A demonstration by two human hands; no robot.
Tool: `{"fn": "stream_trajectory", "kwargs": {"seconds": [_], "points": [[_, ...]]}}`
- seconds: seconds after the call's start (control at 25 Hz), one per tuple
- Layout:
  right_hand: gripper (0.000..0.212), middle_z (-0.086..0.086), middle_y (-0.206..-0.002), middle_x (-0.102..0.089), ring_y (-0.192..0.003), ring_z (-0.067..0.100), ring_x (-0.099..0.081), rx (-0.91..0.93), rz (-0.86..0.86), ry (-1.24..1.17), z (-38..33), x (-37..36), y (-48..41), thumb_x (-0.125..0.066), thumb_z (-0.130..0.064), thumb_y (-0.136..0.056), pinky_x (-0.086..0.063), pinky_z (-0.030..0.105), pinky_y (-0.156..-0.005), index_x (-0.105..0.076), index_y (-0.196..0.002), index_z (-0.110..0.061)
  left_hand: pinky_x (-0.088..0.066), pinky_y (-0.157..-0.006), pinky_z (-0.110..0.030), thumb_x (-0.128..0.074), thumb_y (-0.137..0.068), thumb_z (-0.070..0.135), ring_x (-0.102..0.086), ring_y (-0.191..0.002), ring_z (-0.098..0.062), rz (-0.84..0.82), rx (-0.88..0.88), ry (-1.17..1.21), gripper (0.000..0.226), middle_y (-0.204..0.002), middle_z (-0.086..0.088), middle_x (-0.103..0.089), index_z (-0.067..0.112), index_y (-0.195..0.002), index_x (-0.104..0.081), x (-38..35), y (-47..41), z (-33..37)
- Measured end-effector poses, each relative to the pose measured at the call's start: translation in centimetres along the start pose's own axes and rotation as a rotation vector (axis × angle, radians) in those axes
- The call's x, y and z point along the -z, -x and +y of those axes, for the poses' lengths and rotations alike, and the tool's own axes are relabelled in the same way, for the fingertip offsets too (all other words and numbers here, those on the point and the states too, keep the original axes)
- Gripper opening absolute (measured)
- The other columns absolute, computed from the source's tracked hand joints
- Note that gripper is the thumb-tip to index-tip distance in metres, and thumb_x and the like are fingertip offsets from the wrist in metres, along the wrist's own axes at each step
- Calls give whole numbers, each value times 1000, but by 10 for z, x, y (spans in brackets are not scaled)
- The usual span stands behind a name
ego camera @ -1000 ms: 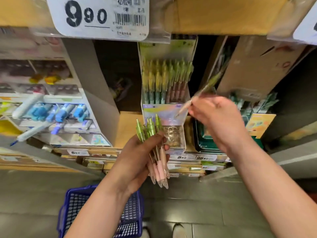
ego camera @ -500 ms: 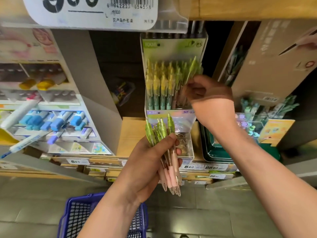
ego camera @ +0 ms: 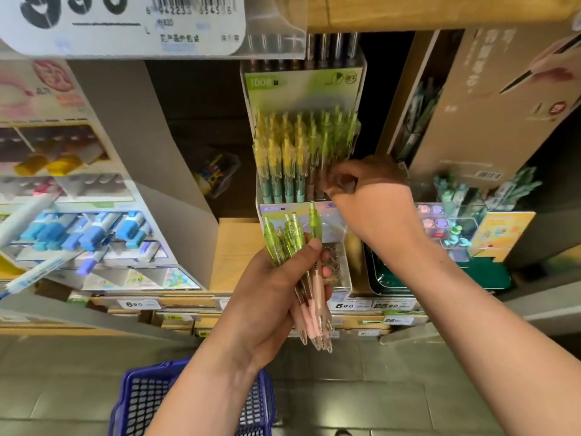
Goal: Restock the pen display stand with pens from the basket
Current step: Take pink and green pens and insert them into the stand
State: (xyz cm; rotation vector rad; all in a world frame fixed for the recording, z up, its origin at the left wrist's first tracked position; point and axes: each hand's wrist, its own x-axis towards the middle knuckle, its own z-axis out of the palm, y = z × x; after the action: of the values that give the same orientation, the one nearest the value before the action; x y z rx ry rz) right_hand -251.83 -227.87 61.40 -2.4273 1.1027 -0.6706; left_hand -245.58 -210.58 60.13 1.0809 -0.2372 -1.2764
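A left hand (ego camera: 276, 294) is gripping a bunch of green pens (ego camera: 292, 234) before the stand (ego camera: 301, 86) — clips up, tips down. The right hand (ego camera: 371, 196) is curling its fingers against the stand's right-hand pens; whether it is pinching one cannot be told. The blue basket (ego camera: 135, 401) is sitting on the floor (ego camera: 408, 388) below.

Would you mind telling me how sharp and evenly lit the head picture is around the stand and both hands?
Head view: the wide lens bows the price label, and its print is blurred; head view: the left hand and its bundle of pens are bright and fairly sharp; head view: the right hand at the pen display stand sits in shade, slightly smeared, so its grip is unclear.
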Motion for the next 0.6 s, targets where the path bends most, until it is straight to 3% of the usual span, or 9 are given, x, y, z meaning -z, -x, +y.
{"fn": "stream_trajectory", "kwargs": {"seconds": [0.08,0.12,0.2,0.28,0.36,0.48,0.6], "points": [[14,-14,-90,-73,-75,3,-62,-44,-15,-152,-2,13,22,-66,-39,-92,-38,2,-66,-78,-92,-31,-58,-68,-32,-69,-93,21,-65,-70,-15,-8,-37,-4,14,-86,-8,-68,11,-99,-76,-3,-3,2],[18,-19,-84,-73,-75,-2,-63,-87,-115,-261,-5,19,34,-63,-47,-93,-38,0,-64,-76,-89,-36,-57,-68,-32,-69,-94,22,-64,-70,-15,-14,-54,-12,15,-86,-8,-68,11,-100,-76,-4,-4,3],[22,-20,-74,-70,-70,-5,-64,-207,-398,-548,-9,27,54,-62,-53,-92,-42,6,-62,-76,-87,-37,-55,-68,-33,-68,-94,26,-63,-68,-16,-27,-73,-68,19,-84,-9,-68,11,-103,-76,-6,-6,3],[17,-14,-72,-69,-68,1,-63,-325,-515,-765,-7,29,59,-68,-45,-90,-46,15,-62,-78,-90,-31,-54,-67,-32,-66,-96,28,-64,-69,-16,-33,-81,-102,21,-83,-9,-69,12,-106,-75,-7,-7,1],[16,-6,-74,-69,-69,9,-62,-415,-468,-930,-4,30,53,-72,-34,-88,-51,21,-65,-79,-94,-20,-57,-67,-32,-67,-94,27,-66,-73,-18,-12,-66,-58,26,-88,-12,-71,8,-110,-74,-8,-7,0],[9,0,-77,-75,-70,11,-68,-483,-208,-1151,-1,40,32,-71,-14,-90,-59,22,-70,-79,-86,-14,-57,-66,-32,-69,-90,29,-64,-70,-20,16,-9,-4,25,-83,-12,-68,8,-102,-75,-11,-8,1],[16,-1,-76,-76,-75,13,-72,-384,39,-1181,4,54,1,-68,-6,-93,-59,23,-76,-75,-84,-17,-57,-60,-29,-70,-88,31,-60,-67,-21,44,28,20,27,-77,-10,-64,5,-98,-69,-13,-10,3]]}}
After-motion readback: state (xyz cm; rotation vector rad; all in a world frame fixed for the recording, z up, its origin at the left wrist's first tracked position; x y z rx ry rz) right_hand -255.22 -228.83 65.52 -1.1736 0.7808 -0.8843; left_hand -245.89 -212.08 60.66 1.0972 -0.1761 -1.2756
